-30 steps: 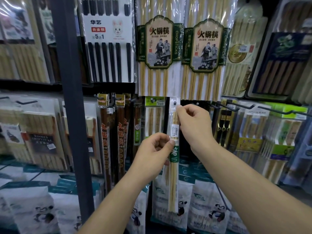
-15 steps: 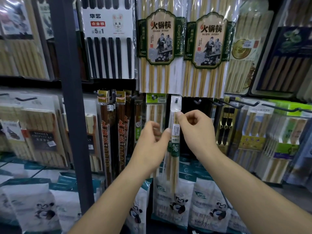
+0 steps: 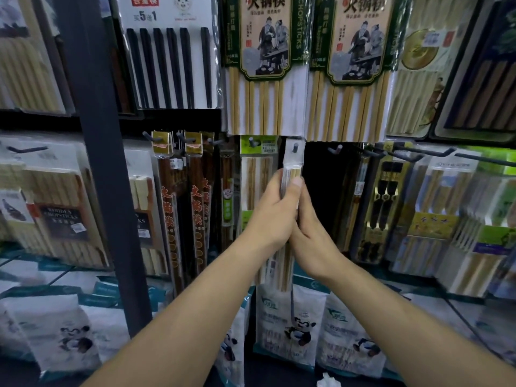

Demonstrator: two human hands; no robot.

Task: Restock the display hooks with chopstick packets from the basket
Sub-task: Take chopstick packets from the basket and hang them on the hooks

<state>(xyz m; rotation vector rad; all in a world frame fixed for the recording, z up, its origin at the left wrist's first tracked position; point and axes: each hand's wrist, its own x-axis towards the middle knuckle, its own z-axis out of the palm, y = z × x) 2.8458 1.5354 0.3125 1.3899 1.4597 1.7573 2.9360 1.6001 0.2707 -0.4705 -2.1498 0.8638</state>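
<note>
The chopstick packet (image 3: 292, 164) hangs upright, the hole in its clear header over the hook (image 3: 293, 147) and its lower end dangling below the wrists. The left hand (image 3: 269, 216) grips it just under the header, with the thumb pressed across the front. The right hand (image 3: 310, 233) lies tight against the packet's right edge, heel to heel with the left. Its fingers are hidden at the tips, so I can't tell whether they clasp the packet or only steady it.

The header looks threaded but seems to sit near the hook's tip. To finish well, I'd slide it squarely back along the hook. I'd keep the packet plumb so the thin film round the hole doesn't tear, then ease off one hand at a time.

A green-headed packet (image 3: 258, 174) hangs just to the left, and a bare-looking hook (image 3: 335, 150) juts out to the right. Big hot-pot packs (image 3: 265, 65) hang above, panda-printed bags (image 3: 296, 325) sit below. The basket is out of view.
</note>
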